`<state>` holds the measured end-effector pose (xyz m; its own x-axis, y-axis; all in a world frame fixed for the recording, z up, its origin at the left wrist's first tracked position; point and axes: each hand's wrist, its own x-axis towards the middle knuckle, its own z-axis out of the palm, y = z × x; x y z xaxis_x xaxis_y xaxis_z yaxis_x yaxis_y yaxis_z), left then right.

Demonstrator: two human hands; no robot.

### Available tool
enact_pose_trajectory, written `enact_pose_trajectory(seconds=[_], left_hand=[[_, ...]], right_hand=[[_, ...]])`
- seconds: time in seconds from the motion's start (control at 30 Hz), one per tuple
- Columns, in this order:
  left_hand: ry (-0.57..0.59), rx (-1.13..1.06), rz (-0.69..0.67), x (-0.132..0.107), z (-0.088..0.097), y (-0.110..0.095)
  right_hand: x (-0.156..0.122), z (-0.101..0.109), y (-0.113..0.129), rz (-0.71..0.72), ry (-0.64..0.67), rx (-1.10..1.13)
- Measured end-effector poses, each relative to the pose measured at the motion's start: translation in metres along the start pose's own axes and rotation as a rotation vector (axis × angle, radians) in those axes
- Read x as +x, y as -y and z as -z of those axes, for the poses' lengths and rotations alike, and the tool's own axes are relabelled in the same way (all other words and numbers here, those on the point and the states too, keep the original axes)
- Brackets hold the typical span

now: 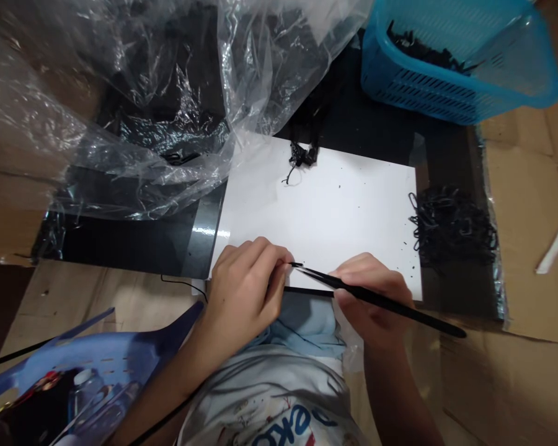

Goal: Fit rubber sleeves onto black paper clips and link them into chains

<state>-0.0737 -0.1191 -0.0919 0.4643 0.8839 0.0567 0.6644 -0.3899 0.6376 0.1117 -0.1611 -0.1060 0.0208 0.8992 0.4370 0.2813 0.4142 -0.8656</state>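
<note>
My right hand (367, 300) is shut on a pair of long black tweezers (367, 292), with their tip reaching left to the fingertips of my left hand (244, 297). Those fingers pinch together at the tweezers' tip, around a small black piece that is too small to make out. A thin black cord (183, 283) runs out from under my left hand. Both hands rest at the near edge of a white board (325, 217). A small black knotted tangle (300, 155) lies at the board's far edge.
A heap of black loops (453, 226) lies right of the board on a black sheet (451, 291). Far right stands a blue plastic basket (428, 80) holding black pieces. Crumpled clear plastic (144, 93) covers the far left, with cardboard (516, 384) beneath and a blue plastic object (74, 365) near left.
</note>
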Motion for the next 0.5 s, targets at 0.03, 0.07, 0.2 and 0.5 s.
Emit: enact_pose_trajectory(seconds=[0.03, 0.07, 0.2, 0.5], left_hand=[[0.001, -0.001, -0.001, 0.000, 0.000, 0.000], [0.002, -0.001, -0.003, 0.000, 0.000, 0.000], [0.003, 0.004, -0.006, 0.001, 0.000, -0.001], [0.018, -0.020, -0.026, 0.001, 0.002, 0.000]], right_hand=[[0.000, 0.000, 0.000, -0.006, -0.001, -0.005], [0.000, 0.000, 0.000, -0.012, 0.001, -0.010], [0.002, 0.001, 0.002, -0.077, 0.025, -0.006], [0.011, -0.007, 0.005, -0.428, -0.166, 0.123]])
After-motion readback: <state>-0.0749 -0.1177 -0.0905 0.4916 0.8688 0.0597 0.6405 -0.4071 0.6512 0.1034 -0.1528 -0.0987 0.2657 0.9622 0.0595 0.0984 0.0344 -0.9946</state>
